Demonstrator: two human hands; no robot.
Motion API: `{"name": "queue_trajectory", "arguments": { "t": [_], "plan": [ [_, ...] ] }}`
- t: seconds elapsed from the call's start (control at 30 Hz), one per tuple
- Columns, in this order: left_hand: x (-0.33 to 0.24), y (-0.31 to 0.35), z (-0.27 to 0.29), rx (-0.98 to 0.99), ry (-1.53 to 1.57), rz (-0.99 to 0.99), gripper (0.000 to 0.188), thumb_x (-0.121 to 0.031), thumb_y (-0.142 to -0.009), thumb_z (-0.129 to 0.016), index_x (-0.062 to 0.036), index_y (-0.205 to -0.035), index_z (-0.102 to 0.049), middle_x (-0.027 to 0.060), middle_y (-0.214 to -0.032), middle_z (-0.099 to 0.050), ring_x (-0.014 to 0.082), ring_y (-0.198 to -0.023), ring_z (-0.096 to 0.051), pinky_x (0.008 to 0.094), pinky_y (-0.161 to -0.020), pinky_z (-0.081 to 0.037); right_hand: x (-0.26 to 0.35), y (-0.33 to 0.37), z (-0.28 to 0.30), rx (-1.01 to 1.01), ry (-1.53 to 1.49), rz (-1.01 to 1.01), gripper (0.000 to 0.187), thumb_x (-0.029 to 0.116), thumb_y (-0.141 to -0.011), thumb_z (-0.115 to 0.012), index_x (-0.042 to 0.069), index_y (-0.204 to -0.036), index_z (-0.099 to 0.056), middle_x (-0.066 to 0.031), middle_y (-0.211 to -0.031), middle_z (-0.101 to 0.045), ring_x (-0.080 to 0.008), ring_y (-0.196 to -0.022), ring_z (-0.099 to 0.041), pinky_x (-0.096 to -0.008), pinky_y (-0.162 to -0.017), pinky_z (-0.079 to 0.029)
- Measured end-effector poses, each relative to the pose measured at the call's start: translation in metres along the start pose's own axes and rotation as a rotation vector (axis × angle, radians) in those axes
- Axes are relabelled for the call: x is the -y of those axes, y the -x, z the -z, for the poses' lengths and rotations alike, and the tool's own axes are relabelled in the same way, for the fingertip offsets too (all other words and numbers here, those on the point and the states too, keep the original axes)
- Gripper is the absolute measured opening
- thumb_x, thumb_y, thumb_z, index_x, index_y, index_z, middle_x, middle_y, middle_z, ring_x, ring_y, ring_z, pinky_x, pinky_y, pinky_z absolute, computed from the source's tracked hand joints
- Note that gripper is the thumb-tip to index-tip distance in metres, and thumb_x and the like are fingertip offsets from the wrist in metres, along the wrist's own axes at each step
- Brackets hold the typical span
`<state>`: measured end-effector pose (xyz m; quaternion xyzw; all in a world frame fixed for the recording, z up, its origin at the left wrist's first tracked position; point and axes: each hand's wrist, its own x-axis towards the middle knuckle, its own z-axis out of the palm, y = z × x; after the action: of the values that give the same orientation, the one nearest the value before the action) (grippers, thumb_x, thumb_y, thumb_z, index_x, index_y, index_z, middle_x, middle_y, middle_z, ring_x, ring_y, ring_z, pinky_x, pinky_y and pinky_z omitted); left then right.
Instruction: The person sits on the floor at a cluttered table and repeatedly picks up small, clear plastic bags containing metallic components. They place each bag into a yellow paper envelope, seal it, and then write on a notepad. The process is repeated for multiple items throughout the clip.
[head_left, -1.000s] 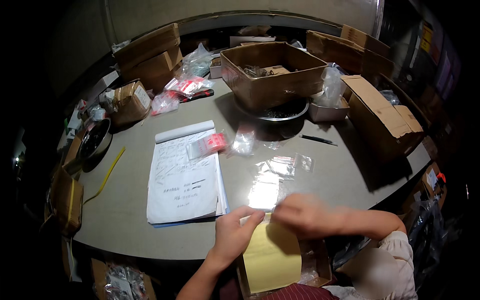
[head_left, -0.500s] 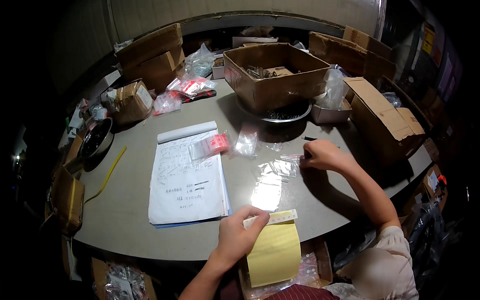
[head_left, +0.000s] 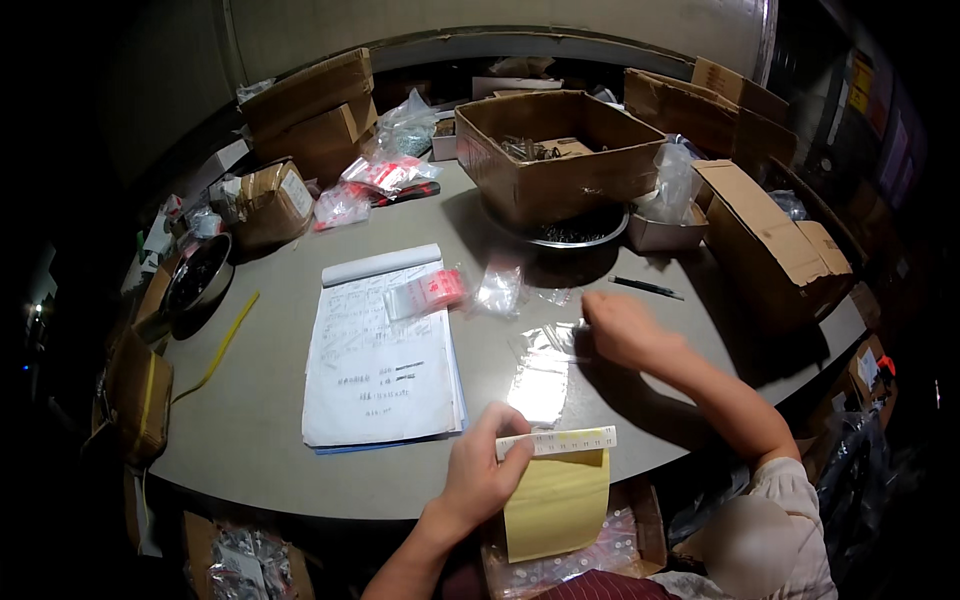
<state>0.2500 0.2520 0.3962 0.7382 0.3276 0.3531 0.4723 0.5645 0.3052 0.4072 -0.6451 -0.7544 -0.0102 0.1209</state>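
In my left hand (head_left: 482, 468), near the table's front edge, a yellow label sheet (head_left: 557, 508) with a white strip of small printed labels (head_left: 570, 440) along its top is pinched between thumb and fingers. The sheet hangs down past the table edge. My right hand (head_left: 628, 330) is closed, its fingertips down at the right end of the clear plastic bags (head_left: 541, 388) laid on the table; whatever it pinches is hidden. Left of the bags lies a paper pad (head_left: 375, 390) with handwriting. A red-and-clear bag bundle (head_left: 425, 293) rests on its upper right corner.
A black pen (head_left: 647, 288) lies beyond my right hand. At the back a large cardboard box (head_left: 560, 180) sits on a metal bowl (head_left: 590, 238) of dark small parts. Another bowl (head_left: 200, 272) and a yellow strap (head_left: 220, 345) are at left. Below the edge stands an open box (head_left: 650, 520) of bagged parts.
My right hand has moved left over the bags, showing more of the pen. The label strip in my left hand has levelled out and shows more of its length to the right.
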Motion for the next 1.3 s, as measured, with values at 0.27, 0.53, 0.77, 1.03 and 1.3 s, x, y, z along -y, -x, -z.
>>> {"name": "queue_trajectory", "arguments": {
  "t": [0.27, 0.53, 0.77, 1.03, 1.3],
  "plan": [
    [-0.002, 0.003, -0.006, -0.112, 0.063, 0.045, 0.019, -0.015, -0.097, -0.075, -0.0023, -0.109, -0.068, 0.0102, -0.087, -0.072, 0.0140, -0.073, -0.068, 0.0297, -0.065, -0.054, 0.009, 0.026, 0.038, 0.100, -0.286, 0.064, 0.044, 0.033, -0.088, -0.086, 0.000, -0.105, -0.062, -0.0165, -0.096, -0.070, -0.0301, -0.087, -0.070, -0.0417, -0.076, -0.055],
    [-0.008, 0.006, -0.011, -0.095, 0.300, 0.193, 0.013, -0.008, -0.097, -0.077, 0.0033, -0.104, -0.075, -0.0047, -0.078, -0.067, 0.0003, -0.068, -0.055, 0.0187, -0.060, -0.043, 0.074, 0.068, 0.039, 0.435, -0.763, 0.213, 0.025, 0.023, -0.101, -0.074, 0.002, -0.112, -0.065, -0.0070, -0.090, -0.067, -0.0144, -0.080, -0.061, -0.0335, -0.070, -0.050],
    [-0.005, 0.004, -0.010, -0.067, 0.123, 0.194, 0.022, -0.020, -0.097, -0.080, 0.0004, -0.105, -0.078, 0.0051, -0.080, -0.077, 0.0066, -0.071, -0.067, 0.0252, -0.064, -0.053, 0.079, 0.071, 0.036, 0.237, -0.612, 0.353, 0.025, 0.011, -0.092, -0.071, 0.002, -0.114, -0.063, -0.0155, -0.109, -0.064, -0.0304, -0.100, -0.064, -0.0411, -0.086, -0.053],
    [-0.004, 0.004, -0.014, -0.099, 0.023, 0.117, 0.019, -0.020, -0.096, -0.080, -0.0021, -0.101, -0.078, 0.0063, -0.077, -0.076, 0.0071, -0.068, -0.066, 0.0257, -0.062, -0.053, 0.088, 0.073, 0.034, 0.184, -0.476, 0.368, 0.035, 0.006, -0.074, -0.076, 0.001, -0.107, -0.066, -0.0218, -0.108, -0.064, -0.0433, -0.103, -0.061, -0.0505, -0.091, -0.052],
    [-0.004, 0.004, -0.012, -0.099, 0.064, 0.177, 0.017, -0.014, -0.095, -0.081, 0.0029, -0.097, -0.076, -0.0005, -0.075, -0.073, 0.0014, -0.068, -0.059, 0.0216, -0.059, -0.047, 0.104, 0.090, 0.021, -0.091, -0.225, 0.475, 0.040, 0.012, -0.077, -0.076, 0.000, -0.111, -0.060, -0.0179, -0.097, -0.063, -0.0395, -0.087, -0.064, -0.0472, -0.077, -0.054]
  ]
}}
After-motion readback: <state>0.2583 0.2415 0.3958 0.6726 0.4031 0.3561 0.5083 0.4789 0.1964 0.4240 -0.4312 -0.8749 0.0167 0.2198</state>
